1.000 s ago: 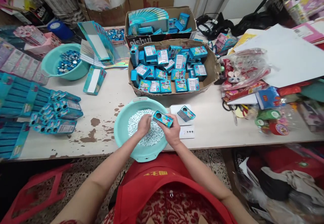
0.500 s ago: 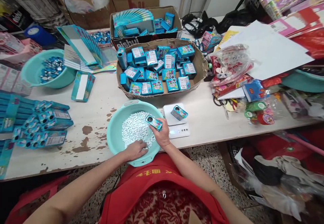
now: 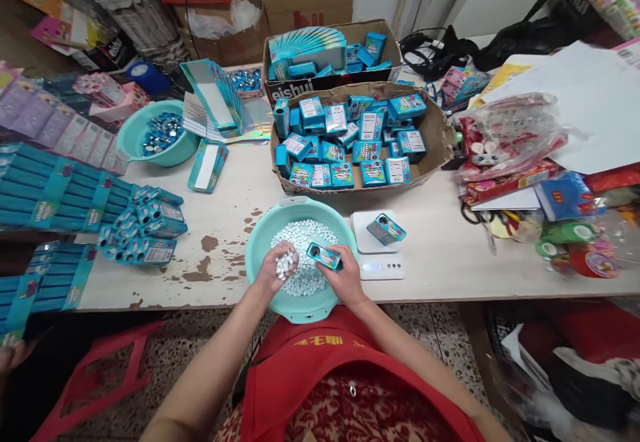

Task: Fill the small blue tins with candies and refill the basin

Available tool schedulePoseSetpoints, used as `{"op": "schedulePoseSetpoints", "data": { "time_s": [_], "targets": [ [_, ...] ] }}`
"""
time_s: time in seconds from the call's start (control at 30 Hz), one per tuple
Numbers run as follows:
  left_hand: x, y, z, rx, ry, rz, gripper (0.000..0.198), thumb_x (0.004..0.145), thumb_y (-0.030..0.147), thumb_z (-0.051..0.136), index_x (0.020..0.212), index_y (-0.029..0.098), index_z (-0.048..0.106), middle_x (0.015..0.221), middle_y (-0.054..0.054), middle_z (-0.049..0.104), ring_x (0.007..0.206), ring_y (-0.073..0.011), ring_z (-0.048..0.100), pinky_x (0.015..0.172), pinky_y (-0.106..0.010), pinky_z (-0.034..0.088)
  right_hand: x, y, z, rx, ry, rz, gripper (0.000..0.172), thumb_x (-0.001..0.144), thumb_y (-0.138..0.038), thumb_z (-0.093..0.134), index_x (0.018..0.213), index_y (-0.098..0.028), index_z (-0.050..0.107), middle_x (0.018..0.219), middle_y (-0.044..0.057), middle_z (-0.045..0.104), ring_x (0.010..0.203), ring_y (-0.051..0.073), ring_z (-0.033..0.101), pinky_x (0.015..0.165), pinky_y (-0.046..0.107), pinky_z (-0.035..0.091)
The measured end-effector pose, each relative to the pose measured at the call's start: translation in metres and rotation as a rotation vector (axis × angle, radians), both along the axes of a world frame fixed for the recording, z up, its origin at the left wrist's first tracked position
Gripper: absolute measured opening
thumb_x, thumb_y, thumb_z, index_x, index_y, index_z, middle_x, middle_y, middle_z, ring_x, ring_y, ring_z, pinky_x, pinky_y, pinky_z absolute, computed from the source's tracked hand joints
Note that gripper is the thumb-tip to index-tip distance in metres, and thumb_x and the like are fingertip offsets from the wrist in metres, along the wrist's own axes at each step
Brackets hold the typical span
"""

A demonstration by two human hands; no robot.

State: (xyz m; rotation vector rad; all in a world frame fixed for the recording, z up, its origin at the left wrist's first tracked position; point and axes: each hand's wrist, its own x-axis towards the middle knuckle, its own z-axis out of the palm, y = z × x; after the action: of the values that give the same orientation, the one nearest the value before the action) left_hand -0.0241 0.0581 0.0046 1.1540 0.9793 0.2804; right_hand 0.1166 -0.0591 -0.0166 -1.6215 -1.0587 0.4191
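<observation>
White pellets point(image 3: 285, 266) cupped in curled left fingers point(image 3: 275, 253), blue box point(image 3: 323, 256) between clasping right fingers point(image 3: 347, 253)

1. Wears a red apron point(image 3: 273, 382), its wide upper edge curving across the chest.
2. Bears a short row of yellow characters point(image 3: 319, 341) on its front.
3. Shows above that edge a garment point(image 3: 370, 412) in deep red and pale scrolling floral pattern.
4. Carries a small, shiny piece point(image 3: 353, 389) on the patterned cloth.
5. Leaves left forearm point(image 3: 220, 355) and right forearm point(image 3: 403, 352) bare.

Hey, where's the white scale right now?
In the head view, the white scale sits on the table, just right of the turquoise basin of white pieces, with one blue box on it.
</observation>
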Motion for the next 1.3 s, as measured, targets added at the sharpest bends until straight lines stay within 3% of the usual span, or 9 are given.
{"op": "schedulePoseSetpoints", "data": {
  "time_s": [0.13,0.37,0.53,0.93,1.1,1.3],
  "targets": [
    [0.025,-0.008,0.024,-0.185,-0.524,0.5,0.024,0.07,0.038,0.059,0.064,0.018,0.048,0.059,0.001,0.048,0.056,-0.0119,0.051,0.049,-0.022,0.041,-0.011,0.002,0.002,-0.119,-0.022,0.109,0.024,0.075,-0.021,0.067,0.096,-0.021,0.056,0.094,0.005,0.059,0.091,0.023,0.057,0.08,0.035,0.047],
    [0.047,-0.015,0.038,-0.002,-0.483,0.701,0.029,0.07,0.036,0.069,0.059,0.016,0.051,0.057,0.001,0.055,0.058,-0.0144,0.059,0.057,-0.026,0.048,-0.018,0.008,0.025,-0.179,-0.004,0.142,0.029,0.071,-0.021,0.071,0.096,-0.021,0.058,0.093,0.004,0.06,0.091,0.022,0.058,0.078,0.034,0.046],
    [0.053,-0.013,0.042,0.034,-0.46,0.727,0.033,0.07,0.041,0.071,0.06,0.015,0.053,0.058,0.001,0.056,0.051,-0.0119,0.056,0.049,-0.023,0.043,-0.014,0.01,0.037,-0.186,-0.002,0.111,0.03,0.068,-0.02,0.074,0.095,-0.021,0.059,0.093,0.004,0.061,0.091,0.023,0.058,0.079,0.035,0.046],
    [0.064,-0.018,0.049,0.063,-0.437,0.699,0.038,0.072,0.047,0.069,0.06,0.016,0.049,0.052,0.003,0.05,0.046,-0.0093,0.052,0.047,-0.021,0.041,-0.004,0.006,0.043,-0.208,0.072,0.113,0.03,0.067,-0.021,0.076,0.093,-0.022,0.06,0.09,0.002,0.061,0.088,0.021,0.059,0.078,0.033,0.046],
    [0.066,-0.019,0.046,0.105,-0.39,0.648,0.04,0.074,0.05,0.067,0.061,0.017,0.048,0.054,0.003,0.052,0.041,-0.0061,0.045,0.04,-0.018,0.034,-0.003,0.008,0.04,-0.192,0.107,0.096,0.03,0.066,-0.021,0.075,0.092,-0.022,0.06,0.091,0.002,0.061,0.089,0.021,0.059,0.079,0.033,0.046],
    [0.066,-0.017,0.04,0.202,-0.331,0.651,0.035,0.077,0.047,0.065,0.064,0.018,0.05,0.047,0.006,0.043,0.037,-0.0052,0.034,0.037,-0.018,0.025,-0.004,0.009,0.039,-0.197,0.151,0.092,0.033,0.063,-0.016,0.076,0.092,-0.021,0.061,0.09,0.001,0.06,0.087,0.019,0.058,0.079,0.032,0.046]
  ]
}}
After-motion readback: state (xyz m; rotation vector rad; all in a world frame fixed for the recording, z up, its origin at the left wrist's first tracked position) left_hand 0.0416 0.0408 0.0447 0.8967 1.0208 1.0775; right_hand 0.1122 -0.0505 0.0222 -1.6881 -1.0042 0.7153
